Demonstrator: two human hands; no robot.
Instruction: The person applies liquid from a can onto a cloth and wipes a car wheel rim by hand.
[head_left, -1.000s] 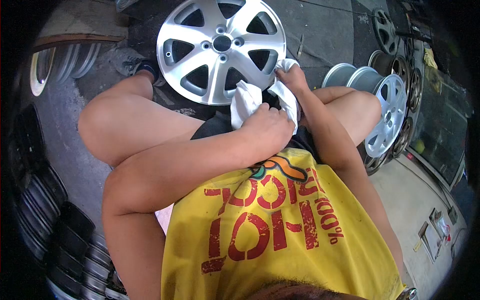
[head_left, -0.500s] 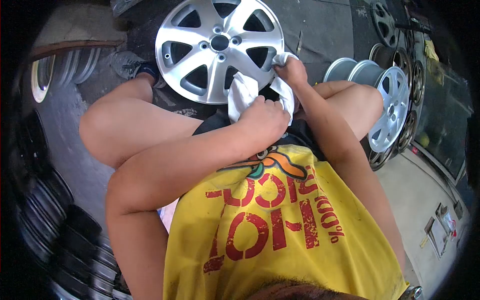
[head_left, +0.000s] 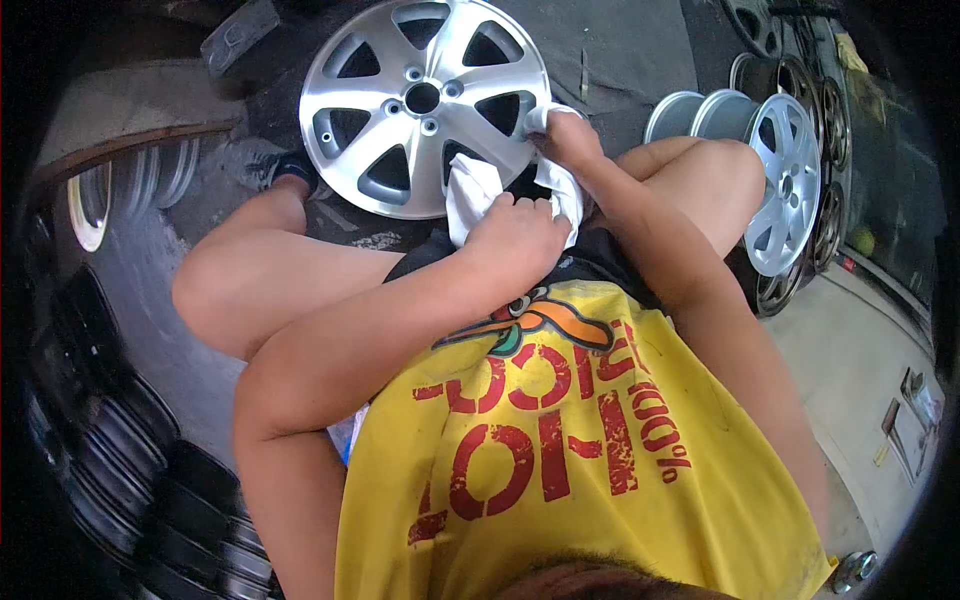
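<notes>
A silver multi-spoke wheel (head_left: 445, 130) lies face up on the floor between the legs. My left hand (head_left: 517, 238) is closed round a white cloth (head_left: 473, 192), just below the lower edge of the wheel. Farther right, my right hand (head_left: 570, 140) grips another part of white cloth beside the wheel's right edge, and a fold of it lies at the rim. White fabric hangs between the two hands; whether it is all one piece I cannot tell.
Silver wheels (head_left: 785, 188) stand on edge at the right, with darker wheels (head_left: 832, 215) behind them. Dark stacked rims (head_left: 130, 440) line the lower left. A grey block (head_left: 240, 38) is at the upper left, and papers (head_left: 905, 430) lie at the far right.
The view has shifted, so the wheel and both hands appear slightly farther left and more of the grey block shows. Both hands keep hold of the cloth.
</notes>
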